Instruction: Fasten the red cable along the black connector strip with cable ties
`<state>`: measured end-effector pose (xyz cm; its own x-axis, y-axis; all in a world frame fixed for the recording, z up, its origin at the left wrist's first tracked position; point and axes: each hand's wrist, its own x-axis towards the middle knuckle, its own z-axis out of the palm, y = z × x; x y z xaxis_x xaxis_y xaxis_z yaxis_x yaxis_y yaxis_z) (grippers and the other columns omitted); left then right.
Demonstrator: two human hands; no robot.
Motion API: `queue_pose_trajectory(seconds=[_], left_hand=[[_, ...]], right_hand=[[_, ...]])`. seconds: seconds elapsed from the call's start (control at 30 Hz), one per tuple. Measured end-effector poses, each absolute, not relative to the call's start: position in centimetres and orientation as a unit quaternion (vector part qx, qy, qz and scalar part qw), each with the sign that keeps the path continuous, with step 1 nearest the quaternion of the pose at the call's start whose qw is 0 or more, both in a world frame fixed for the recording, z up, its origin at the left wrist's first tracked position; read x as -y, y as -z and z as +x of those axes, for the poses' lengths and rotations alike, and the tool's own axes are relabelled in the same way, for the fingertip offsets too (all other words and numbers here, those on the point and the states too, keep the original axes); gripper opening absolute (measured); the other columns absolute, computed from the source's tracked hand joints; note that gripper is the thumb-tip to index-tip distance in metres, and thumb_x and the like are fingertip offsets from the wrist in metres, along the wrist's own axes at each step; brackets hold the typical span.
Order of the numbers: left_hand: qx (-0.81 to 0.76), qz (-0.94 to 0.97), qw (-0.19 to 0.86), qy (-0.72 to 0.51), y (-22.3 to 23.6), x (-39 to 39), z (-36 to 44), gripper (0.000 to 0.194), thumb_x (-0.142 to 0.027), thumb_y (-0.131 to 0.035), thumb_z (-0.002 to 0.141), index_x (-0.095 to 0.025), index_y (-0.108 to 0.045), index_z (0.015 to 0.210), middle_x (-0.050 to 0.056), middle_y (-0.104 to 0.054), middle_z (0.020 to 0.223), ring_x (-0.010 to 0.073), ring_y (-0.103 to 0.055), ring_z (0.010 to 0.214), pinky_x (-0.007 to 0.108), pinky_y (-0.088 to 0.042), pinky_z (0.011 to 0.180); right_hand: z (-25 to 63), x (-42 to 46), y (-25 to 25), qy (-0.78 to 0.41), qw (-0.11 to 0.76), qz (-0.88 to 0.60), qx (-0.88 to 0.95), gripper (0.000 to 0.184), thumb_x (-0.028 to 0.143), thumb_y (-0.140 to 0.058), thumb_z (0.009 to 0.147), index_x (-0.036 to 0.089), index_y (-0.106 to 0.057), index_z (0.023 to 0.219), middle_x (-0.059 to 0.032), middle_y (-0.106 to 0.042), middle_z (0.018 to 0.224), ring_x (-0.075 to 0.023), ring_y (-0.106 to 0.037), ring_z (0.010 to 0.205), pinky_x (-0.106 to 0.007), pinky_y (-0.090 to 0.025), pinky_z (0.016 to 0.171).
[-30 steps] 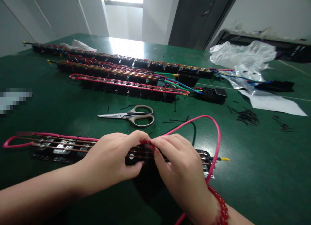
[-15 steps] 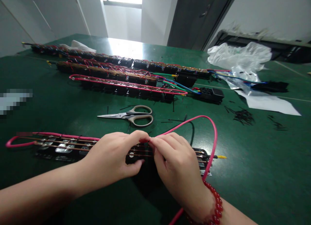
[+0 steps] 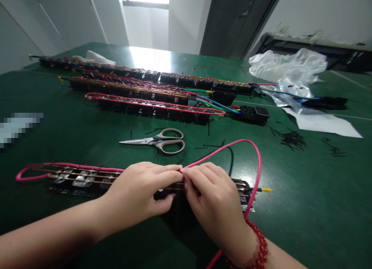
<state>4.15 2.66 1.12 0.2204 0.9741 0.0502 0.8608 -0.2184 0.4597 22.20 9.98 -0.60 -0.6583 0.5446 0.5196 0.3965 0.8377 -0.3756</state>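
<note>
A long black strip with copper-coloured rods lies across the near part of the table, with a red cable running along its back edge and looping up at the right. My left hand bends over the strip, its fingers pressed on the cable and its thumb lower, at the front. Beside it, my right hand is closed in a pinch at the same stretch of cable, fingertips nearly meeting the left ones. Anything finer between the fingertips is hidden. A red bead bracelet circles the right wrist.
Beyond the hands lie scissors and loose black cable ties. Farther back are several wired strips, a black connector, a white sheet and clear plastic bags, all on the green table.
The view has shifted slightly, so everything appears a little lower and to the right. My left fingers lie flatter over the cable; the right hand keeps its pinch.
</note>
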Motion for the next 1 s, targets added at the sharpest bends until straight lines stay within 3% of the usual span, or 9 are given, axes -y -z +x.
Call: queue_pose_trajectory(seconds=[0.2, 0.43, 1.0], left_hand=[[-0.601, 0.760, 0.187, -0.161, -1.15, -2.68, 4.16, 0.034, -0.019, -0.053, 0.083, -0.030, -0.064, 0.113, -0.004, -0.065, 0.132, 0.0202, -0.068, 0.109, 0.033, -0.052, 0.091], [-0.617, 0.742, 0.209, -0.159, -1.67, -2.75, 4.26, 0.032, -0.020, -0.054, 0.082, -0.029, -0.063, 0.111, -0.004, -0.070, 0.122, 0.0202, -0.068, 0.103, 0.033, -0.051, 0.088], [-0.654, 0.709, 0.208, -0.161, -1.67, -2.85, 4.03, 0.033, -0.028, -0.065, 0.078, -0.031, -0.066, 0.111, -0.005, -0.075, 0.102, 0.0216, -0.071, 0.093, 0.031, -0.050, 0.079]], right_hand=[[22.25, -9.86, 0.46, -0.112, 0.314, -0.263, 0.906, 0.018, 0.016, -0.051, 0.094, 0.018, -0.066, 0.086, -0.0025, -0.070, 0.080, -0.0166, -0.059, 0.076, -0.033, -0.043, 0.071], [22.24, -9.65, 0.32, -0.078, 0.310, -0.252, 0.913, 0.019, 0.016, -0.049, 0.093, 0.019, -0.062, 0.080, -0.0017, -0.066, 0.075, -0.0167, -0.053, 0.074, -0.033, -0.039, 0.071], [22.27, -9.80, 0.62, -0.014, 0.394, -0.190, 0.899, 0.016, 0.012, -0.055, 0.088, 0.019, -0.056, 0.073, -0.0015, -0.061, 0.068, -0.0168, -0.051, 0.068, -0.034, -0.042, 0.069]])
